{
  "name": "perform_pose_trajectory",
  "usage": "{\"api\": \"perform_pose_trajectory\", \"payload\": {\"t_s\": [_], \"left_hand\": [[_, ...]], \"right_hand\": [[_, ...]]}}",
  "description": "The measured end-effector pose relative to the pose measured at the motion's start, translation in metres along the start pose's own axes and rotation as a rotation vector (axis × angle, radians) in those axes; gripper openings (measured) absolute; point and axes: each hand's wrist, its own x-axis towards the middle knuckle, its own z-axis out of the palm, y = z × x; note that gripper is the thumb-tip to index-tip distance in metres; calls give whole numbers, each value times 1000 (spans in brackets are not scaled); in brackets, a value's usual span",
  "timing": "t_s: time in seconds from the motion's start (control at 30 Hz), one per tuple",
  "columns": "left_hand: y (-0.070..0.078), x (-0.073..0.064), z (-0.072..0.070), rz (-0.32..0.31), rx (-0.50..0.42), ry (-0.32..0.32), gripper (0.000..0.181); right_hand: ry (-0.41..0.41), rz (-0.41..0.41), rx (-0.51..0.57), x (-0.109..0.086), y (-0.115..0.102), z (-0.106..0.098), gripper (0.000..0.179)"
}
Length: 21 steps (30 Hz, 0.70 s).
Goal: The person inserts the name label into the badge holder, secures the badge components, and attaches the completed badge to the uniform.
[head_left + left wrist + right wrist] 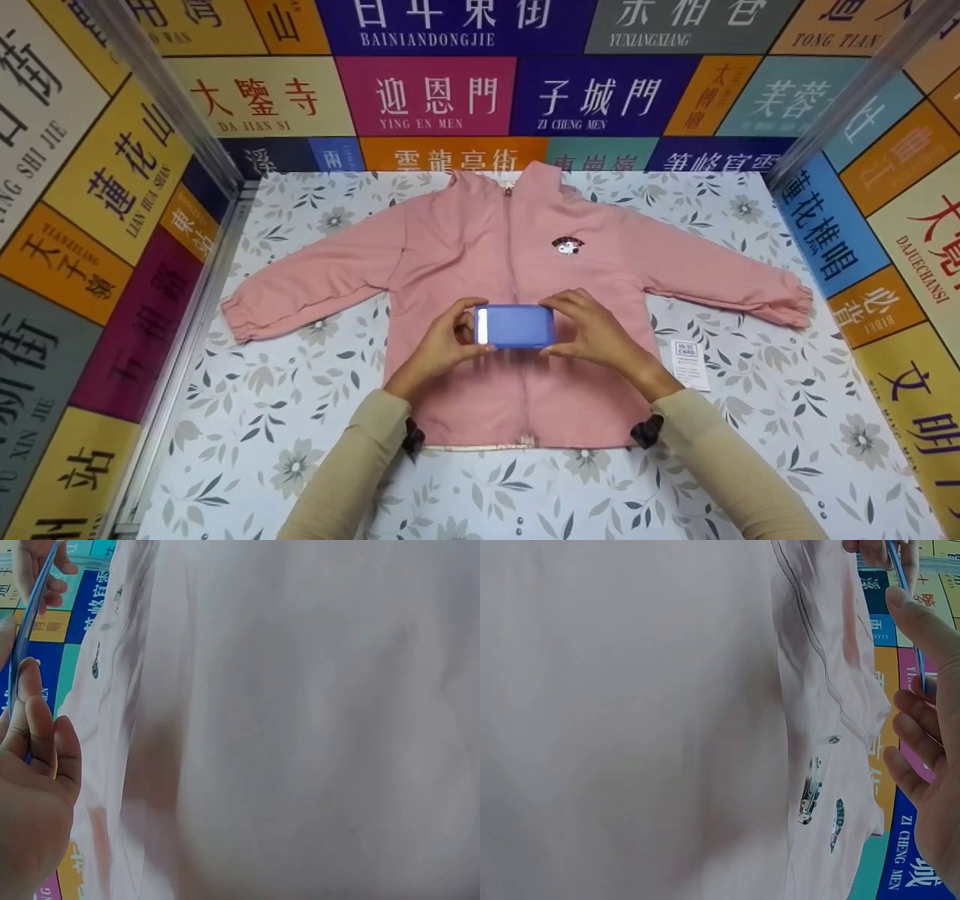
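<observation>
A thin smartphone (517, 326) with a blue face is held level and lengthwise over the jacket's lower front. My left hand (442, 341) pinches its left end between thumb and fingers, and my right hand (589, 334) pinches the right end the same way. Beneath lies a pink zip-up jacket (457, 262), front up, zipper closed, sleeves spread to both sides, a small cartoon patch (568, 246) on its chest. Both wrist views show the phone (30, 630) (907, 585) edge-on, with pale jacket fabric (300, 720) (630, 720) filling most of each picture.
A white table covering (292, 465) with grey leaf print lies under the jacket. Beside the jacket's right hem is a white printed tag (688, 365). Panels of coloured street-name signs (435, 97) stand at the back and both sides.
</observation>
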Motion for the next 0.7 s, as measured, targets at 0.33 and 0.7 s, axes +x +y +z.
{"api": "perform_pose_trajectory", "payload": {"t_s": [0.33, 0.7], "left_hand": [[0, 1, -4, 87, 165, 26, 82], [1, 0, -9, 141, 338, 92, 75]], "right_hand": [[-2, 25, 38, 2, 3, 1, 79], [30, 22, 77, 0, 2, 1, 77]]}}
